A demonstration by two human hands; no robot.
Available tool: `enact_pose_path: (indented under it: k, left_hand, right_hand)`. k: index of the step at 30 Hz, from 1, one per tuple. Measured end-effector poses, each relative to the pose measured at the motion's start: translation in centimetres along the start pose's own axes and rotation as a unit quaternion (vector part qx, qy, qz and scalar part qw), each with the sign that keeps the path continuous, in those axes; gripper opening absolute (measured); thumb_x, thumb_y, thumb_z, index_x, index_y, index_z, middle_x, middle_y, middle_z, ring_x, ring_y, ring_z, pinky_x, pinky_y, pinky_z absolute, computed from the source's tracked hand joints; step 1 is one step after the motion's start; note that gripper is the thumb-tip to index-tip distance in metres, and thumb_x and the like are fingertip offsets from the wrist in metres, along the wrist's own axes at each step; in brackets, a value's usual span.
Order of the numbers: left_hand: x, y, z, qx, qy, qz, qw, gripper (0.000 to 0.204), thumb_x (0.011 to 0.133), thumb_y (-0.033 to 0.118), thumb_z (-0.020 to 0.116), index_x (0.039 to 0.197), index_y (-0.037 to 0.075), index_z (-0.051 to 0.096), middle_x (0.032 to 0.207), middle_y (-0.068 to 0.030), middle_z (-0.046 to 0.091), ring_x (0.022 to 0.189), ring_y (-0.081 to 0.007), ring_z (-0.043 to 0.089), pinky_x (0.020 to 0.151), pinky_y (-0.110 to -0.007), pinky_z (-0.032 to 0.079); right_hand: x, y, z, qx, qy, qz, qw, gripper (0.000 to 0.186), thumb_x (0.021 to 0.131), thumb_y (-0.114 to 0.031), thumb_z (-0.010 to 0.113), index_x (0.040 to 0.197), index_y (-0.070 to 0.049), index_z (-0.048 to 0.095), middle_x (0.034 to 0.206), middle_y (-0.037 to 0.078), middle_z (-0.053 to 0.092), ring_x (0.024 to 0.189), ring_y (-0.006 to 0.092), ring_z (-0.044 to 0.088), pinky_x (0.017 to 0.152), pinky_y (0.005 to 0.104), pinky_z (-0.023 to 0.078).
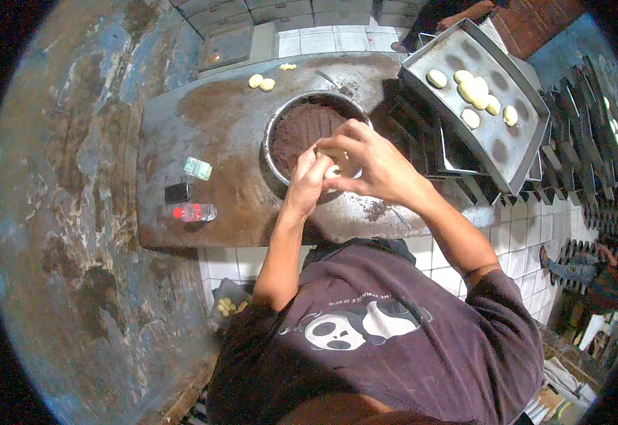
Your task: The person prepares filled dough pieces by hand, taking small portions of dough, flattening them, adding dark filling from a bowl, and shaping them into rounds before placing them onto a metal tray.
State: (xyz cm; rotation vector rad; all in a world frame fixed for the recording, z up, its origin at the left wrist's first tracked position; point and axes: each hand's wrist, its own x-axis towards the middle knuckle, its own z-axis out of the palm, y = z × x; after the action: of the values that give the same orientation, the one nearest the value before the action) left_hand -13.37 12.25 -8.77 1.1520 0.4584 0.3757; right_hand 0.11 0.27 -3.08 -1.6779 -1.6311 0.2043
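Over the near right side of a round metal bowl (pixel 269 155), my two hands meet around a piece of pale dough (pixel 333 172). My left hand (pixel 309 177) grips it with curled fingers. From the right, the fingers and thumb of my right hand (pixel 376 161) curve around the same piece, covering most of it. Dark brown crumbly filling (pixel 298 134) lies in the bowl below. Flattened dough pieces (pixel 261 83) rest on the metal table (pixel 217 127) beyond the bowl, near a small yellow scrap (pixel 288 67).
At the right, a tilted metal tray (pixel 496 134) carries several pale dough rounds (pixel 470 91) and sits on stacked trays. A bottle with a red label (pixel 196 212), a black box (pixel 177 193) and a greenish packet (pixel 198 168) stand left. Another person's arm (pixel 468 14) shows at the back.
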Motion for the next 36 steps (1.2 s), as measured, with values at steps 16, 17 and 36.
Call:
enact_pose_path:
  k: [16, 17, 36]
  left_hand:
    - [-0.6, 0.6, 1.2, -0.05, 0.023, 0.008, 0.998, 0.018, 0.101, 0.024, 0.06, 0.107, 0.008, 0.062, 0.081, 0.0041, 0.059, 0.059, -0.001, 0.047, 0.045, -0.019, 0.033]
    - [-0.6, 0.8, 1.4, -0.056, 0.016, -0.004, 0.998, 0.018, 0.101, 0.025, 0.06, 0.106, 0.008, 0.062, 0.08, 0.004, 0.058, 0.059, -0.0007, 0.047, 0.044, -0.019, 0.032]
    - [1.2, 5.8, 8.2, -0.002, -0.056, 0.177, 0.983, 0.027, 0.09, 0.008, 0.076, 0.111, 0.003, 0.06, 0.1, -0.0057, 0.068, 0.096, -0.0114, 0.067, 0.081, -0.026, 0.056]
  right_hand:
    - [-1.2, -0.9, -2.2, 0.067, 0.059, 0.025, 0.996, 0.078, 0.084, -0.026, 0.084, 0.153, -0.013, 0.049, 0.139, 0.017, 0.054, 0.098, 0.0297, 0.07, 0.082, 0.038, 0.058]
    - [-0.9, -0.3, -1.9, 0.031, 0.052, -0.022, 0.998, 0.078, 0.083, -0.029, 0.085, 0.151, -0.012, 0.052, 0.136, 0.017, 0.056, 0.098, 0.0297, 0.07, 0.082, 0.0381, 0.058]
    - [-3.9, -1.4, 3.7, 0.719, 0.269, 0.196, 0.61, 0.04, 0.089, -0.002, 0.077, 0.123, -0.011, 0.06, 0.123, 0.002, 0.065, 0.111, 0.0158, 0.066, 0.095, 0.0318, 0.057]
